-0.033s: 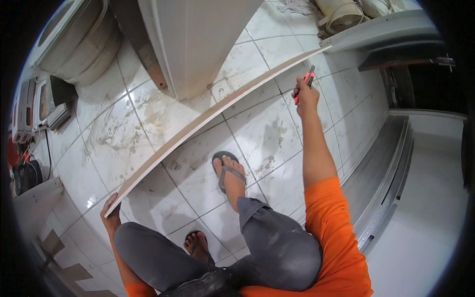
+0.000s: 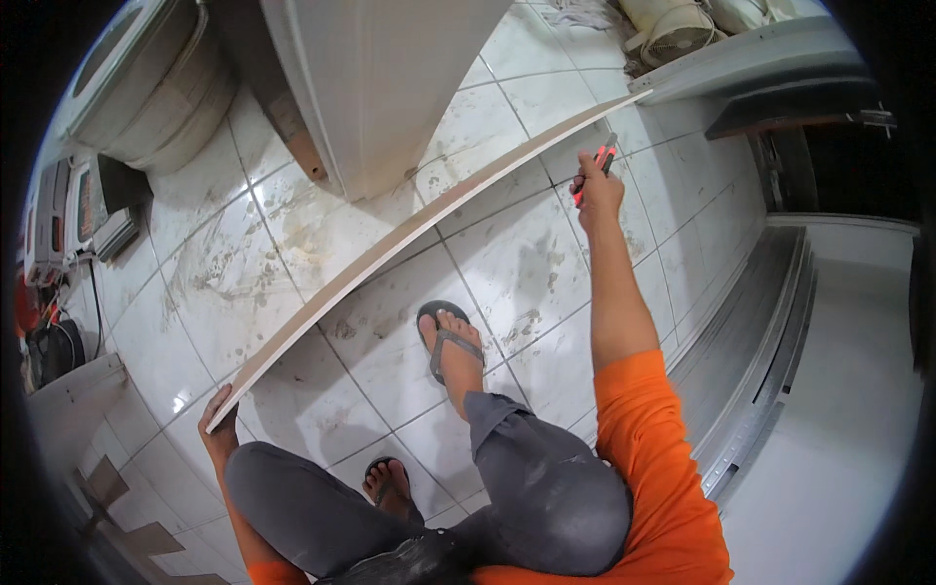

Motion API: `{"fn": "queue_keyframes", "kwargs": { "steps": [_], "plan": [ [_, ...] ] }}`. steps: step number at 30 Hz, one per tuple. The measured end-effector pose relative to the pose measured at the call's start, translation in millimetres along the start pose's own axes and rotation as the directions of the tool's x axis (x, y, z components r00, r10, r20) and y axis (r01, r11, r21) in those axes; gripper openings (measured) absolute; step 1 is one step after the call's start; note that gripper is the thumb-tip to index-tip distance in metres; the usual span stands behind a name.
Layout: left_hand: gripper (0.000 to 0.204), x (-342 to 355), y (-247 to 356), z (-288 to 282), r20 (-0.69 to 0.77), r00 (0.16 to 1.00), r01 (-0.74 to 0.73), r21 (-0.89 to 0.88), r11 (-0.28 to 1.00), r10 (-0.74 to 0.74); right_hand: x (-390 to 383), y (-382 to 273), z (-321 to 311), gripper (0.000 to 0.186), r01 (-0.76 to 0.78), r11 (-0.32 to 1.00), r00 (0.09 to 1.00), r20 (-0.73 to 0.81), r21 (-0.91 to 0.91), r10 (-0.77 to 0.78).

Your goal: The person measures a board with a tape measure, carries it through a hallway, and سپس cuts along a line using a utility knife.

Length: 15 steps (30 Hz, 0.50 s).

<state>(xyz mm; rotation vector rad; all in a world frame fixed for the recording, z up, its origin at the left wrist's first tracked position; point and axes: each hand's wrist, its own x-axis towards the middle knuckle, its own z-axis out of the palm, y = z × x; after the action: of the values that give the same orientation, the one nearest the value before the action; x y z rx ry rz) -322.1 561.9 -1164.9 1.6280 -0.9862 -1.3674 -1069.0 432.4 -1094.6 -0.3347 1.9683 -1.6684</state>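
Note:
A long, thin board, brown on its face and white along its edge, stands on edge slantwise across the floor and looks bowed. My left hand grips its near left end, fingers over the far face; part of that hand is hidden by the board. My right hand is closed round a red and black utility knife, pointing up and away near the board's far right end. A small gap shows between the knife and the board.
Smudged white tiles make up the floor, with my sandalled feet on them. Beyond the board rises a white pillar-like piece. A large pale drum and tools are at left; long metal profiles lie at right, and a fan stands far back.
My right hand and forearm have shifted very slightly left with the utility knife. The left hand and the board stay about where they were.

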Motion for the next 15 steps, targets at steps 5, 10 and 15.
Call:
{"fn": "queue_keyframes", "kwargs": {
  "steps": [5,10,15],
  "plan": [
    [0.027,-4.4,6.7,-0.8,-0.081,0.995,0.074,0.106,0.992,-0.066,-6.2,5.0,27.3,0.04,-0.028,0.997,0.999,-0.032,0.072,0.03],
    [0.029,-4.5,-3.2,-14.0,-0.033,0.999,0.023,0.156,0.987,-0.018,11.5,-0.1,27.2,0.038,0.155,0.988,0.981,-0.115,-0.012,-0.155],
    [0.029,-9.1,-2.1,-6.9,-0.038,0.999,0.042,0.066,0.997,-0.039,52.8,-22.1,-25.9,0.034,0.127,0.97,0.985,0.144,-0.205,-0.099]
  ]
}}
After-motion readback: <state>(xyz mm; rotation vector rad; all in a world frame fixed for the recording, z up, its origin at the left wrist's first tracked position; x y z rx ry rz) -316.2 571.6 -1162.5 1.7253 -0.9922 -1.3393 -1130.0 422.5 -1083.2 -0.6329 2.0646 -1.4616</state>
